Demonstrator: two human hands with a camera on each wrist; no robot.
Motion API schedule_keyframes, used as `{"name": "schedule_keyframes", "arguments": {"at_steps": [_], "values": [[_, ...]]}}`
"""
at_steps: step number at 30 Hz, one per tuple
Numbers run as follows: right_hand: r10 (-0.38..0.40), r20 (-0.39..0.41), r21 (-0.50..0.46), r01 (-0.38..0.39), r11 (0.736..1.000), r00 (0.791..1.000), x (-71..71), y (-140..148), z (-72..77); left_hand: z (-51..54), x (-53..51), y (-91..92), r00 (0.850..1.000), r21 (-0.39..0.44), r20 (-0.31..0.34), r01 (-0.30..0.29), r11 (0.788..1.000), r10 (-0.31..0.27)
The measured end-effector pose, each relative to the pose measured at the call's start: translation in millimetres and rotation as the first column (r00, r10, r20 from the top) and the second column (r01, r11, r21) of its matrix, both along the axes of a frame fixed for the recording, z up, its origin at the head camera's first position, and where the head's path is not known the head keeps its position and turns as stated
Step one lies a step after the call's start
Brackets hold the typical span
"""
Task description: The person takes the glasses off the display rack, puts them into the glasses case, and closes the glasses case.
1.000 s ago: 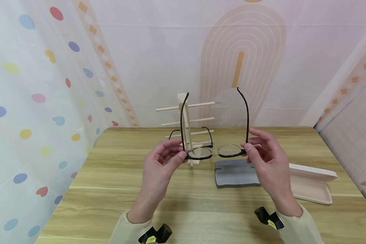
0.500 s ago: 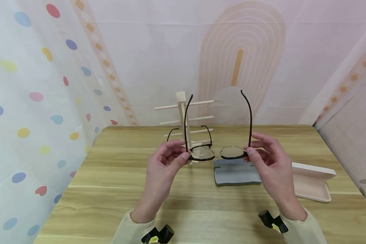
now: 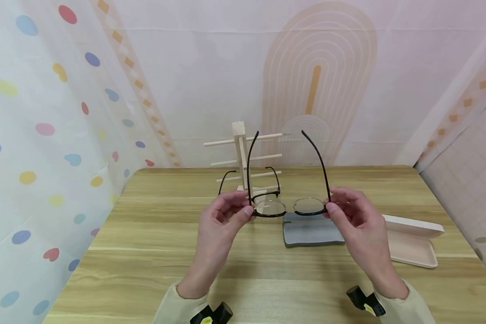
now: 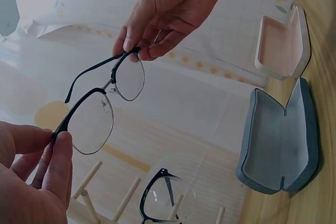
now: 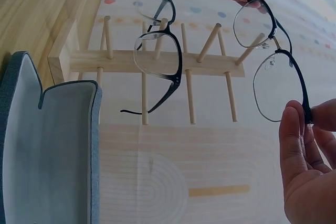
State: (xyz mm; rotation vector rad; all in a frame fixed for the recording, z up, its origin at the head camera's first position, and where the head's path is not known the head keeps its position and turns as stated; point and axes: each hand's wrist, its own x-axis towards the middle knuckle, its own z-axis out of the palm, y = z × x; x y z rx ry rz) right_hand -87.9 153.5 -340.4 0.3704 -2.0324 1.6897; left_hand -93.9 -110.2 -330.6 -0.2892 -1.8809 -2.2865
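Black half-rim glasses (image 3: 269,215) are held in the air between both hands, temples unfolded and rising upward in the head view. My left hand (image 3: 218,229) pinches the frame's left corner, with its thumb toward me. The right corner is pinched by my right hand (image 3: 362,229). In the right wrist view a wooden rack (image 5: 210,65) with several pegs carries a second pair of dark-rimmed glasses (image 5: 180,59). That second pair (image 3: 278,180) shows partly behind the held glasses in the head view.
An open grey-blue case (image 3: 313,231) lies on the wooden table (image 3: 146,252) below the held glasses. To its right is an open pale pink case (image 3: 413,249). Patterned curtains (image 3: 194,81) stand behind the table and at its sides.
Both hands have shifted slightly, with the held glasses a little lower. The glasses' right temple now leans inward more, bringing the two temple tips closer together.
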Motion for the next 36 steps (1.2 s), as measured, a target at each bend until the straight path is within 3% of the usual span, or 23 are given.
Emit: {"name": "schedule_keyframes", "arguments": {"at_steps": [16,27,36], "values": [[0.025,-0.004,-0.048,-0.025,0.999,1.0,4.9,3,-9.9,-6.9,-2.6,4.2,1.0,0.016,0.013,-0.003,1.0,0.003],[0.004,0.015,0.019,-0.004,1.0,1.0,6.3,4,-13.2,-10.2,-3.9,7.9,0.999,0.021,0.038,-0.012,1.0,0.011],[0.035,-0.019,0.022,-0.034,0.999,0.999,5.7,7,-17.5,-13.5,-4.2,9.0,0.999,0.022,0.044,-0.014,1.0,0.013]]}}
